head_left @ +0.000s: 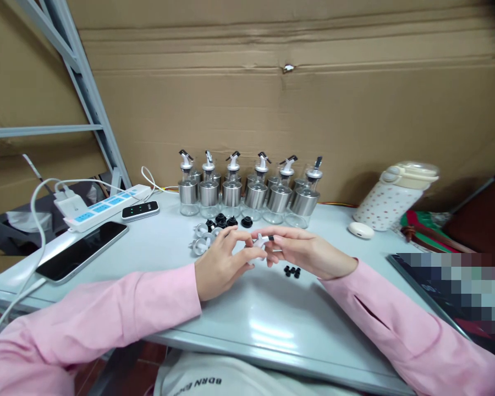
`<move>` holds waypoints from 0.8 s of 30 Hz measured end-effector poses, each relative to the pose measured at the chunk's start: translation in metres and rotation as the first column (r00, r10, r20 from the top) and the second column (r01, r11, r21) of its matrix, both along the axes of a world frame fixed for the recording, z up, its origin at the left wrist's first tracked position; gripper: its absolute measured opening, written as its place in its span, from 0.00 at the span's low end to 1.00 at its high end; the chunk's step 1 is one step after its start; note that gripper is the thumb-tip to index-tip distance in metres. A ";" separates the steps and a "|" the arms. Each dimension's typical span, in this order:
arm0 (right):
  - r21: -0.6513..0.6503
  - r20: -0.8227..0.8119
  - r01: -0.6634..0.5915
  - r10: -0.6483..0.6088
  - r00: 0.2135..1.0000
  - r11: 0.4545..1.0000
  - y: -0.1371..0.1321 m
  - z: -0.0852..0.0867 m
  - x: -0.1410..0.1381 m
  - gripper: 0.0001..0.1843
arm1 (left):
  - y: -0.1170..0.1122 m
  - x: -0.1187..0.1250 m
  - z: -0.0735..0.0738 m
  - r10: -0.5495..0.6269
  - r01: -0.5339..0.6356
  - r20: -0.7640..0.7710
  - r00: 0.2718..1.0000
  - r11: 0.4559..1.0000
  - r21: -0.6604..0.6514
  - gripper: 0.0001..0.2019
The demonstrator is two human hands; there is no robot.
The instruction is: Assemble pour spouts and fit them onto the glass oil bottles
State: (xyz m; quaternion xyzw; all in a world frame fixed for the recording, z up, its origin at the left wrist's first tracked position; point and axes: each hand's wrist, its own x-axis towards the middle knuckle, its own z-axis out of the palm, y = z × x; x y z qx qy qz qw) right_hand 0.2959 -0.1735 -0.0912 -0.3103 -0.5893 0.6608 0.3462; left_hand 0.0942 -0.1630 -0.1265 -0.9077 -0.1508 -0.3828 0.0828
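A white bottle pour spout [261,241] is held up between my two hands above the table. My left hand [226,263] is closed, pinching its white body between thumb and fingers. My right hand [307,250] closes on the small black cap [271,238] at the spout's right end. Fingers partly cover both pieces. Several loose black caps [292,271] lie below my right hand. Beyond my left hand are several clear-white spout bases [199,247] and black ring-shaped stoppers [220,220].
Steel-and-glass bottles [256,195] with spouts stand in rows at the back. At left lie a phone [82,252], a power strip [107,208] and a small black device [140,210]. A dotted flask [390,198], a white oval case [360,230] and a tablet-like screen [421,283] are at right.
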 end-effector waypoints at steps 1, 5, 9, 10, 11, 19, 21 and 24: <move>-0.020 -0.004 -0.016 0.016 1.000 1.000 -0.001 0.001 0.000 0.17 | -0.001 0.000 0.000 -0.007 0.007 0.004 1.000 1.000 0.014 0.11; -0.032 0.002 -0.040 0.040 0.999 0.999 -0.002 0.004 0.000 0.15 | -0.003 -0.001 0.002 -0.018 0.017 0.025 1.000 1.000 0.019 0.10; -0.030 -0.053 -0.028 0.026 0.998 0.999 -0.003 0.004 -0.002 0.14 | 0.000 -0.001 -0.001 -0.057 0.060 0.049 0.997 0.997 -0.053 0.11; -0.029 -0.064 -0.021 0.019 0.998 0.999 -0.003 0.004 -0.003 0.14 | 0.001 -0.002 -0.002 -0.070 0.074 0.058 0.996 0.995 -0.069 0.11; -0.028 -0.070 -0.009 0.007 0.998 1.000 -0.003 0.004 -0.003 0.14 | 0.002 -0.002 -0.002 -0.081 0.087 0.071 0.994 0.993 -0.079 0.11; 0.053 -0.081 0.168 -0.164 0.983 0.984 -0.001 0.003 -0.004 0.16 | 0.016 -0.008 0.013 -0.065 0.071 0.056 0.996 0.992 -0.107 0.19; 0.056 -0.128 0.257 -0.248 0.960 0.965 0.001 0.005 -0.002 0.15 | 0.023 -0.012 0.015 0.035 -0.025 0.060 0.998 0.986 -0.164 0.26; 0.047 -0.163 0.363 -0.351 0.922 0.931 0.004 0.009 0.002 0.12 | 0.032 -0.016 0.013 0.231 -0.237 -0.054 0.971 0.935 -0.265 0.23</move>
